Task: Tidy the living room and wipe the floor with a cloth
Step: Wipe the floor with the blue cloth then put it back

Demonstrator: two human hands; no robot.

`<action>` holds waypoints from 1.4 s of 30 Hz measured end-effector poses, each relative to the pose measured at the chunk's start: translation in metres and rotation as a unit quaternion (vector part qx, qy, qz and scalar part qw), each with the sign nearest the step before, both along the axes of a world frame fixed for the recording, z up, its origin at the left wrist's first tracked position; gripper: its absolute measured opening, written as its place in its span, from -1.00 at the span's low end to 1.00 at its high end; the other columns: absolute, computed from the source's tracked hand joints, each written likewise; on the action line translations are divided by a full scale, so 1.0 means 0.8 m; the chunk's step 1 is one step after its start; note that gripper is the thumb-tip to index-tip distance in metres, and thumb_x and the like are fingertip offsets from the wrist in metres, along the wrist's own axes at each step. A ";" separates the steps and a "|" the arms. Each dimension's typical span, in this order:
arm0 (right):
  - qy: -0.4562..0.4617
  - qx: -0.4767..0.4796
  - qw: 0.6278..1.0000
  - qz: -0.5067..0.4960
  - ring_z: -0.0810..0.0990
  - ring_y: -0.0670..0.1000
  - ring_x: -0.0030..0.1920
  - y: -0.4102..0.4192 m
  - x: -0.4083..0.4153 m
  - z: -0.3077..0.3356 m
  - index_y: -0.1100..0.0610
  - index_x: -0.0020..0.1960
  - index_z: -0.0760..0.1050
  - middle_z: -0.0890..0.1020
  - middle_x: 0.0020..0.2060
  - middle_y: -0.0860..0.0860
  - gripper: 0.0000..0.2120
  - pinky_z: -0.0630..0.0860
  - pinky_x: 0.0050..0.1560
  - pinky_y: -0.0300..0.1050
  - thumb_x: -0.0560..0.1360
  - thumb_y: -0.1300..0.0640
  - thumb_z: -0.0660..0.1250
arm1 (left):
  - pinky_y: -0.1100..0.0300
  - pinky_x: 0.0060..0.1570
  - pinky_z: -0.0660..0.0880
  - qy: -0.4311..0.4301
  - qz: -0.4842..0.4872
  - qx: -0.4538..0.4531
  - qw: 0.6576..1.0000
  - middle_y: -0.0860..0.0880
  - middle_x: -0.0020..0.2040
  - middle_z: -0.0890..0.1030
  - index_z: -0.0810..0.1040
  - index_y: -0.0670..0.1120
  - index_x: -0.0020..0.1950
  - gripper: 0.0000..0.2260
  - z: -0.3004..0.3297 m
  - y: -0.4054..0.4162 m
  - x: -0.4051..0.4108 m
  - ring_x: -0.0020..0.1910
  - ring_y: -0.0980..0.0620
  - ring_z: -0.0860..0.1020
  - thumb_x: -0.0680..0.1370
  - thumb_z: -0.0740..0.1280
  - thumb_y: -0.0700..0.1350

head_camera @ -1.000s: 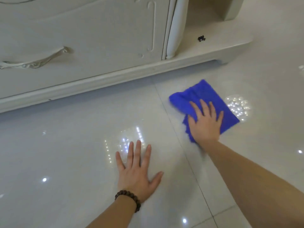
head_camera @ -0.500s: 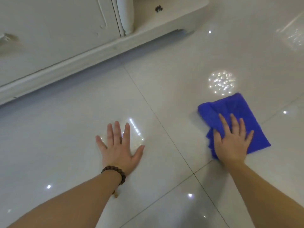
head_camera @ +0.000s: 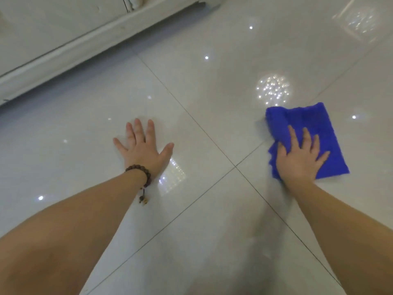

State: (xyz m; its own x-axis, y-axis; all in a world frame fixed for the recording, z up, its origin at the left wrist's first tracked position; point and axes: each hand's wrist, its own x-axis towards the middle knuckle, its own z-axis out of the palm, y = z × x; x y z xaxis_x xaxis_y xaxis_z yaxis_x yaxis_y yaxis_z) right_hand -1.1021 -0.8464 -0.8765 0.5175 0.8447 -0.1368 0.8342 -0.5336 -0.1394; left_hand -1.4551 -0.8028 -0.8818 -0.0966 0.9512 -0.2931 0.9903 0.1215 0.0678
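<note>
- The cloth [head_camera: 306,124] lies flat on the floor [head_camera: 212,92] at about 3 o'clock in the view, just right of the point where four tiles meet.
- The right hand [head_camera: 297,158] rests palm-down on the near-left part of the cloth. Its fingers [head_camera: 293,137] are spread and flat; they press the cloth and do not pinch it.
- From the fingers, most of the free cloth extends toward 12 to 1 o'clock. The long axis runs roughly 11 to 5 o'clock, and the far edge has a rolled fold.
- The left hand [head_camera: 142,150] is flat on bare tile at about 9 o'clock, well apart from the cloth. Its fingers are spread, the thumb is out toward 3 o'clock, and it holds nothing. A bracelet [head_camera: 140,173] sits on the wrist.
- Judgement: the left hand serves as a prop, so the right hand alone controls the cloth.
- Judgement: a push toward 12 o'clock would lead with the free cloth. A pull toward 6 o'clock could bunch the cloth under the palm.
- The cabinet [head_camera: 63,39] base crosses at 10 to 11 o'clock, well clear of the cloth.
</note>
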 end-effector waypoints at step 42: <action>-0.050 0.022 0.997 -0.054 0.10 0.18 0.51 -0.272 0.067 -0.009 -0.14 0.50 0.15 0.21 0.50 0.03 -0.45 0.00 0.41 0.38 0.53 -0.22 0.04 | -0.37 0.40 -0.22 0.017 -0.038 -0.001 0.999 -0.25 0.56 -0.16 -0.18 -0.19 0.56 -0.26 -0.006 -0.196 0.143 0.53 -0.20 -0.23 0.56 -0.11 0.27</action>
State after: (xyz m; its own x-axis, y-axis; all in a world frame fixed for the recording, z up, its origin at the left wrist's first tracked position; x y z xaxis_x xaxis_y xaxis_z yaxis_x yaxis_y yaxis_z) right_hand -1.0485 -1.0642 -0.8836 0.6145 0.7876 -0.0445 0.7834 -0.6159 -0.0834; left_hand -1.3408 -0.9593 -0.8866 -0.0342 0.9557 -0.2923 0.9983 0.0462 0.0343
